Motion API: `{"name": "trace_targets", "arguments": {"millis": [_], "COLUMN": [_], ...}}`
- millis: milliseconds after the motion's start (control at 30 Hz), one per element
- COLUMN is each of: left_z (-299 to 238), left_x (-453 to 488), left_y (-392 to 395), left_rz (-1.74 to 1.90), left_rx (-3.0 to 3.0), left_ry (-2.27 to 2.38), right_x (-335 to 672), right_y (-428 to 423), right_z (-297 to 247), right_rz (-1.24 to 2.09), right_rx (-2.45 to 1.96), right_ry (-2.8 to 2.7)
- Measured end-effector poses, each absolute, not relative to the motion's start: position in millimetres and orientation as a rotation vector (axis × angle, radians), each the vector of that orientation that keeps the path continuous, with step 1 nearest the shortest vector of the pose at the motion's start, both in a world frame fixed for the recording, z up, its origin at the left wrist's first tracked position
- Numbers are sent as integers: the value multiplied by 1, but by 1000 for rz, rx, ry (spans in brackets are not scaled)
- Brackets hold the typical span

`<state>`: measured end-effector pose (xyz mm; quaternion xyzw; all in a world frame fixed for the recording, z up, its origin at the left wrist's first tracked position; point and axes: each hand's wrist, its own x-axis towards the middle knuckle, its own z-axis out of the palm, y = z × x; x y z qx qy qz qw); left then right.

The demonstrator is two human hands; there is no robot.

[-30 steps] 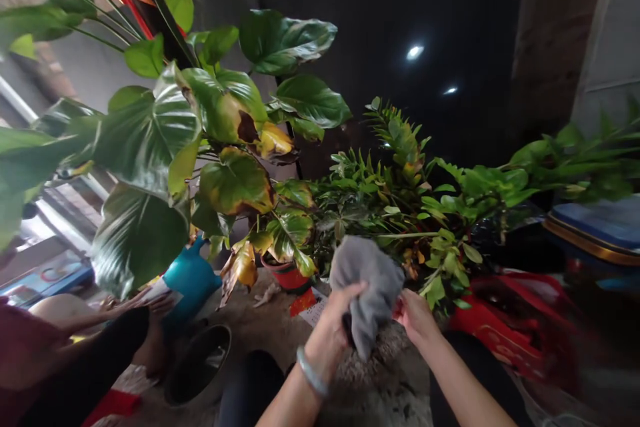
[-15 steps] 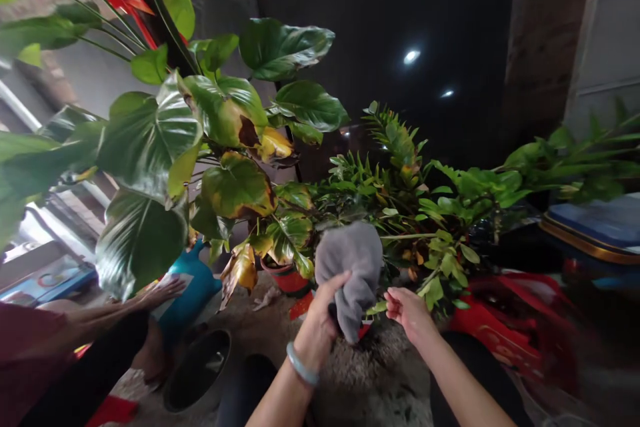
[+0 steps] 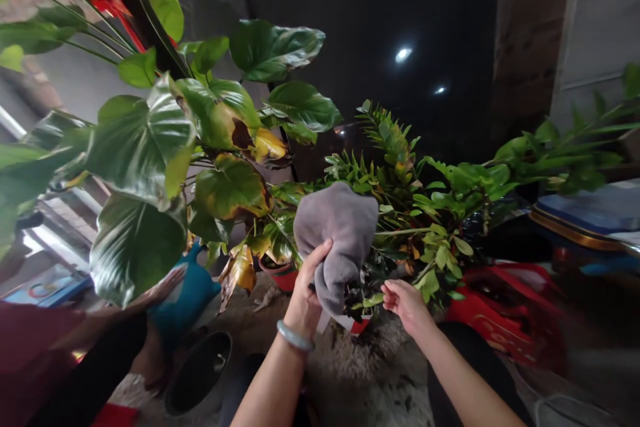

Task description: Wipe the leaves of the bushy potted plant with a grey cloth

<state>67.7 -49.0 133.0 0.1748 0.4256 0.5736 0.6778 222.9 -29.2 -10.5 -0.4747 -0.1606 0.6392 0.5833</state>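
A crumpled grey cloth (image 3: 337, 227) is in my left hand (image 3: 306, 287), its thumb pressed over the folds and a pale bangle on the wrist. Right of the cloth, my right hand (image 3: 407, 307) is closed with its fingertips pinched at the end of a light green leaf (image 3: 371, 301) low on a potted plant. The cloth hides part of that plant and its red and white pot (image 3: 359, 325). Leafy green stems (image 3: 437, 260) rise just behind my right hand.
A large-leaved plant (image 3: 145, 140) with yellowing leaves fills the left. Another person's hand (image 3: 167, 283) rests on a teal watering can (image 3: 187, 290). A dark bucket (image 3: 199, 373) stands on the floor; a red bag (image 3: 510, 313) is at right. Behind is a dark glossy panel (image 3: 380, 13).
My left hand has moved slightly left and up, and the cloth is spread wider. My right fingertips have come to the light green leaf. The view has shifted a little.
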Motion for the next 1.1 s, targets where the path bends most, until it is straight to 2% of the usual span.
{"name": "trace_targets", "arguments": {"millis": [100,267,433,533,600,833,1100], "left_z": [107,58,61,63,57,45,50], "left_x": [72,63,53,53,54,61,71], "left_y": [-49,-91,-108,-113,-119,-143,-141], "left_rz": [1249,1107,1262,1216,1188,1128,1043], "left_rx": [355,235,194,252,305,413,349], "left_ry": [988,1147,1067,994,960,873,838], "right_x": [224,231,227,209,196,186,180], "right_y": [-30,-28,-59,-95,-115,-128,-126], "right_z": [-12,-13,10,30,41,53,20], "right_rz": [1506,1534,1707,1904,1904,1283,725], "right_rx": [-1102,-1107,-1099,-921,-890,-1326,-1419], "right_ry": [-364,-331,-305,-400,-519,-829,-1112]}}
